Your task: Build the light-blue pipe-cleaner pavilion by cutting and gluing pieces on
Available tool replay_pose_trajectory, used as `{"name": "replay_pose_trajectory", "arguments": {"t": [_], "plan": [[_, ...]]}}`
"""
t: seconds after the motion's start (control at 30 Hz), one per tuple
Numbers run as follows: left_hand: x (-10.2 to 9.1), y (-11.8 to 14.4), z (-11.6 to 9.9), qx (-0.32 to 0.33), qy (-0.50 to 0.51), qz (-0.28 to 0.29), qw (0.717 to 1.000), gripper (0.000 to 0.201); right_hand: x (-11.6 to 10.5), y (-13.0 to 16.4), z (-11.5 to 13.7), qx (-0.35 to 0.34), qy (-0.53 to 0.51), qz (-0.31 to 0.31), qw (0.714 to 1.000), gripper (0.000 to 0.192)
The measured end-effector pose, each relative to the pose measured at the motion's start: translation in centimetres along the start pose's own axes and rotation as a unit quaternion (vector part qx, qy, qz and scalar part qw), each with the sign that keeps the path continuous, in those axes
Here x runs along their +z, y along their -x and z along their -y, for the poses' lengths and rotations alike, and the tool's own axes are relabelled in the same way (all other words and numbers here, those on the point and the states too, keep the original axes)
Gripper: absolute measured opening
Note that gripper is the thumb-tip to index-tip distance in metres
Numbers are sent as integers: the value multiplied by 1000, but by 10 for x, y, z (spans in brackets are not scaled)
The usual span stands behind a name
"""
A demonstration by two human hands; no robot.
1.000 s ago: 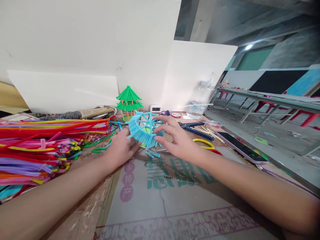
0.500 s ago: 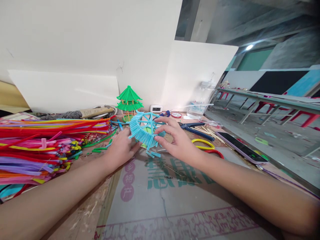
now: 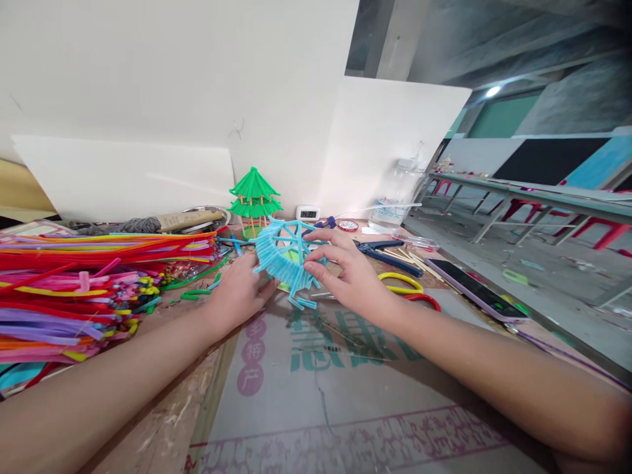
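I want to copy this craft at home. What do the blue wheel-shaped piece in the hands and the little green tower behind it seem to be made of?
The blue wheel-shaped piece looks like fuzzy pipe cleaners: matte, bristly short lengths along thin spokes. The small green tower seems to be the same fuzzy material for its roofs, on pale thin posts, perhaps wooden sticks; too small to be sure.

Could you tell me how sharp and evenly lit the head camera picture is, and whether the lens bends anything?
Head view: wide-angle, the forearms stretch toward the corners; the blue pipe-cleaner frame and both hands, left hand, right hand, are fairly sharp; soft, even light; one ceiling lamp glares; the far benches look smeared.
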State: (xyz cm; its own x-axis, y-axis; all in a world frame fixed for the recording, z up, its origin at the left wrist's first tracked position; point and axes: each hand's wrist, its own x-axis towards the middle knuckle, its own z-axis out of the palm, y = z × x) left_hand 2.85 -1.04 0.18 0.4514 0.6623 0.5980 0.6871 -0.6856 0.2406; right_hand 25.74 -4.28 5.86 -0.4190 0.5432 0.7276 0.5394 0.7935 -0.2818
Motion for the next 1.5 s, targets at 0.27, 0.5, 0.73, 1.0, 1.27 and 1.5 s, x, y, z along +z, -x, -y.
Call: {"name": "replay_pose_trajectory", "arguments": {"t": [0.27,0.5,0.73,1.0,1.27,1.5], "plan": [[4,0,7,-16,-24,13,999,30,-8,9,-14,-122,88,-44,988,20],[5,-3,9,-15,-16,35,999,27,10,25,-26,-173,180,5,968,60],[4,-4,7,-9,-21,28,999,27,11,25,-28,-161,200,26,966,56],[4,-3,6,-13,-21,28,999,28,11,25,-25,-163,202,30,965,60],[5,-3,8,-11,-21,30,999,32,7,23,-24,-166,189,8,968,56],[5,-3,8,-62,-58,52,995,27,-27,-8,-33,-66,154,-51,984,14]]}}
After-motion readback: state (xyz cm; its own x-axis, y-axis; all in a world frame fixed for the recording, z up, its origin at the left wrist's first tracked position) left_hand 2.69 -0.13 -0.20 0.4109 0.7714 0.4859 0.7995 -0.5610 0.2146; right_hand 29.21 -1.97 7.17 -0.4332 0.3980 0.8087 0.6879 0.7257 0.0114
